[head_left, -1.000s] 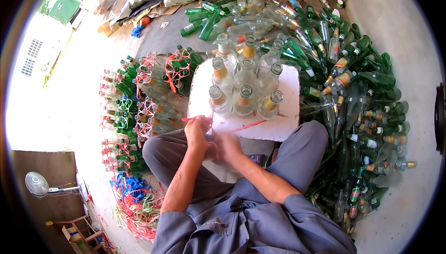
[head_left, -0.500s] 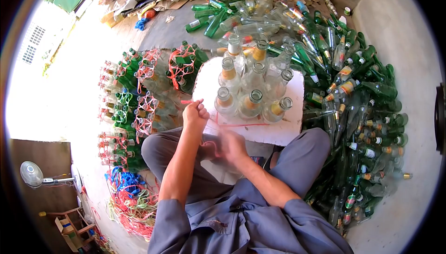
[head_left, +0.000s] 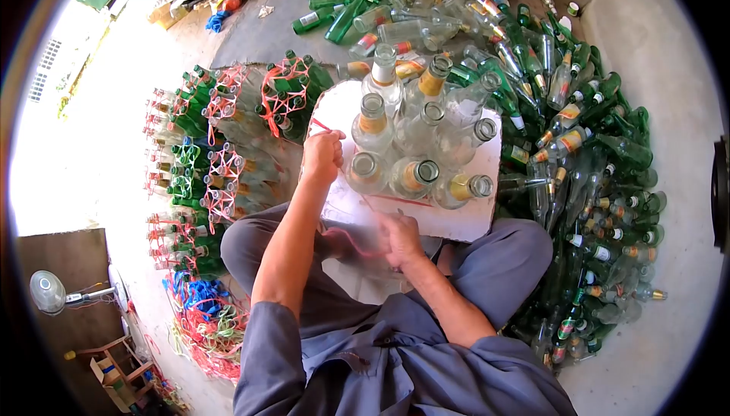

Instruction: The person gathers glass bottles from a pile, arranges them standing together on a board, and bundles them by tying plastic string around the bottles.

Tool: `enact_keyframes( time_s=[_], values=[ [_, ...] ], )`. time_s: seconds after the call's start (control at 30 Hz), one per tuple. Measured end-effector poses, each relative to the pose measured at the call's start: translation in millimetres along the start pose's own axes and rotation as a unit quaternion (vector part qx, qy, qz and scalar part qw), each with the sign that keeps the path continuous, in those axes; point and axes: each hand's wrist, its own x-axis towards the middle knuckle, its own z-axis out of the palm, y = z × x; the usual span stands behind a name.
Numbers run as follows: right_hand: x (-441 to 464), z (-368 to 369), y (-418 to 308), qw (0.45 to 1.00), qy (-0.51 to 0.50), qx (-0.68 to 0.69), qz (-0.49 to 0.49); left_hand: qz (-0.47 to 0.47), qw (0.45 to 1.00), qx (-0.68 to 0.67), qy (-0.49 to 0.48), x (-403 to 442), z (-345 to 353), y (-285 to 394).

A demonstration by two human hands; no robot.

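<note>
Several clear glass bottles (head_left: 411,176) stand upright in a tight group on a white board (head_left: 334,199) in front of me. A red plastic string (head_left: 399,201) runs low across the front of the group. My left hand (head_left: 323,156) is closed in a fist at the board's left edge, with a short red end poking out above it. Below the front bottles, my right hand (head_left: 399,239) is closed on the string, its fingertips blurred. A loose pink length (head_left: 351,241) of string curves to the left from it, over my lap.
Bundles of bottles (head_left: 217,119) tied with string stand at left. Loose green and clear bottles (head_left: 570,142) are heaped along the right wall. A pile of coloured string (head_left: 209,332) lies at lower left, near a fan (head_left: 49,292) and a wooden chair frame (head_left: 125,366).
My left fist has moved up along the board's left edge. My right hand has shifted slightly right. The view has moved a little, so the bottles look nearer.
</note>
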Motion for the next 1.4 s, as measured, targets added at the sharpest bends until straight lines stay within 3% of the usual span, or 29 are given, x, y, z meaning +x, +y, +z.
enact_keyframes(
  time_s=[0.3,0.5,0.6,0.87,0.93,1.0,1.03,1.13,1.17,1.2,1.27,1.37,1.4],
  values=[
    [9,-13,-7,0.998,-0.009,-0.059,0.021,0.001,1.0,0.01,0.021,12,-13,-7],
    [5,-7,-8,0.989,0.031,-0.141,-0.039,-0.034,0.998,-0.011,0.059,9,-10,-2],
    [7,-11,1,0.989,0.016,-0.13,-0.071,-0.093,0.994,-0.051,0.04,4,-23,10],
    [1,-6,-5,0.998,-0.002,-0.053,-0.021,-0.072,0.974,-0.202,0.077,-6,-45,43],
    [1,-7,-4,0.998,-0.008,-0.055,-0.024,-0.018,0.97,-0.243,-0.018,1,-63,48],
    [-1,-5,-4,0.998,-0.008,-0.059,-0.023,0.026,0.977,-0.202,0.06,1,-68,56],
    [2,-7,-1,0.998,-0.01,-0.06,-0.029,0.073,0.975,-0.141,0.154,-13,-57,68],
    [7,-11,5,0.997,-0.018,-0.058,-0.038,0.281,0.949,0.099,0.104,-35,-50,65],
    [5,-9,3,0.997,-0.023,-0.057,-0.035,0.303,0.934,0.175,0.069,-49,-45,60],
    [3,-7,0,0.998,-0.028,-0.056,-0.032,0.356,0.88,0.308,0.056,-53,-43,47],
    [-1,-4,-2,0.997,-0.026,-0.061,-0.028,0.352,0.855,0.381,-0.018,-83,-24,39],
    [1,-6,0,0.997,-0.024,-0.069,-0.031,0.261,0.832,0.483,-0.079,-95,-21,17],
    [2,-6,1,0.997,-0.024,-0.072,-0.034,0.305,0.821,0.465,-0.128,-80,-31,-2]
  ],
)
